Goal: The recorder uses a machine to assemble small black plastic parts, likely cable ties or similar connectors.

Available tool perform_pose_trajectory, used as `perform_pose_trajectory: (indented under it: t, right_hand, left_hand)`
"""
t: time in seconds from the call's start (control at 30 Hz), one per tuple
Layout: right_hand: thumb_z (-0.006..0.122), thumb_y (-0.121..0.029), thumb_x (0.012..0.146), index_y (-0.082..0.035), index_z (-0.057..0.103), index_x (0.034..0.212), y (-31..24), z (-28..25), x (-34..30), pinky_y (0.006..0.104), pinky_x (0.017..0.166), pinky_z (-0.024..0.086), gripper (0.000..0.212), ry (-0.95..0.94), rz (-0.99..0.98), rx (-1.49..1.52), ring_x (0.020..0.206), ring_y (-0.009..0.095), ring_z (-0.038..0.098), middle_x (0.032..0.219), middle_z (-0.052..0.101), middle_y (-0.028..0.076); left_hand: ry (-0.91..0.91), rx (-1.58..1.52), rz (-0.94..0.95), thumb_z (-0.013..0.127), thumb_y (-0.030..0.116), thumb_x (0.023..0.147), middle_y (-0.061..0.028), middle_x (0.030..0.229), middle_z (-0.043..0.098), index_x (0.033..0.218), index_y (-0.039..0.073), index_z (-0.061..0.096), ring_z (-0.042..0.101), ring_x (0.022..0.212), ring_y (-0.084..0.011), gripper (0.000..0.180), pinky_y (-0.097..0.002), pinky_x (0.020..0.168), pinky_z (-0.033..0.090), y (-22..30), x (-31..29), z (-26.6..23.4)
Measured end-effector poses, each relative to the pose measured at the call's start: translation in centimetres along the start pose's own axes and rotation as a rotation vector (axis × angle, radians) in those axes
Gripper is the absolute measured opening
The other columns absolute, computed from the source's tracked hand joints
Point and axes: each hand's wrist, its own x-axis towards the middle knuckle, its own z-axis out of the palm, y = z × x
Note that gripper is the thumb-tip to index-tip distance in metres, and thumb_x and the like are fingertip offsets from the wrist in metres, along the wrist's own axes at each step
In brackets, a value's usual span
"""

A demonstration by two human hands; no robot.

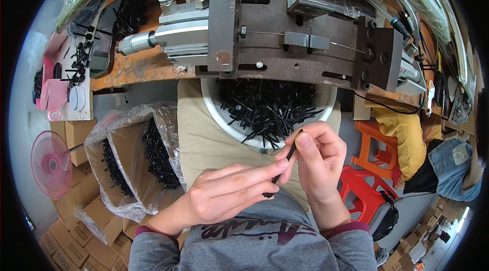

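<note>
Above my lap I hold a thin black rod-like part tilted between both hands. My right hand pinches its upper end between thumb and fingers. The fingers of my left hand are closed on its lower length, and a small wider end sticks out below them. Just beyond my hands, a white basket full of similar black parts rests on my lap, partly under the bench edge.
Across the bench stands a metal fixture with a cylinder, hoses and thin centre pins. A plastic-lined box of black parts sits at left, near a pink fan. Red and orange stools stand at right.
</note>
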Motion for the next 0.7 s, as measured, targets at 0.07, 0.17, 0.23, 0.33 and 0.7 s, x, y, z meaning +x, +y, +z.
perform_pose_trajectory:
  t: [0.07,0.17,0.23,0.33,0.7]
  right_hand:
    - [0.052,-0.009,0.098,0.005,0.055,0.095,0.1,0.0,0.0,0.0261,0.053,0.053,0.014,0.001,-0.003,0.002,0.057,0.017,0.065,0.083,0.066,0.018]
    - [0.052,-0.008,0.098,0.005,0.055,0.096,0.1,0.0,-0.1,0.0260,0.053,0.053,0.013,0.009,-0.003,0.003,0.057,0.017,0.065,0.083,0.066,0.018]
    - [0.053,-0.008,0.098,0.005,0.055,0.095,0.0,0.0,-0.1,0.0259,0.053,0.053,0.013,0.007,0.007,0.004,0.057,0.017,0.065,0.083,0.066,0.018]
    - [0.053,-0.006,0.097,0.006,0.055,0.097,0.0,-0.1,-0.1,0.0258,0.055,0.053,0.011,0.007,0.016,0.031,0.059,0.017,0.065,0.084,0.067,0.018]
    - [0.059,-0.003,0.092,0.003,0.060,0.100,-0.7,-1.4,0.2,0.0239,0.064,0.052,0.010,0.021,-0.005,-0.062,0.070,0.010,0.062,0.092,0.068,0.011]
  left_hand:
    - [-0.009,0.007,0.002,0.079,0.002,0.066,-0.0198,0.116,0.065,0.092,-0.004,0.070,0.068,0.079,-0.0232,0.029,-0.0296,0.067,0.057,-0.1,0.1,-0.1]
    - [-0.022,0.010,-0.002,0.079,0.002,0.066,-0.0199,0.116,0.065,0.093,-0.004,0.070,0.068,0.080,-0.0235,0.029,-0.0299,0.068,0.057,-0.1,0.2,-0.2]
    - [-0.016,0.012,-0.003,0.078,0.002,0.066,-0.0194,0.116,0.065,0.093,-0.004,0.070,0.068,0.081,-0.0238,0.030,-0.0303,0.068,0.057,-0.1,0.1,-0.1]
    - [-0.016,0.026,0.000,0.078,0.002,0.066,-0.0186,0.116,0.065,0.094,-0.004,0.070,0.068,0.082,-0.0240,0.030,-0.0309,0.069,0.057,0.1,0.2,-0.2]
    - [0.017,0.231,0.080,0.075,-0.001,0.065,-0.0189,0.121,0.062,0.095,-0.004,0.069,0.067,0.089,-0.0269,0.030,-0.0322,0.074,0.056,0.4,3.9,-0.6]
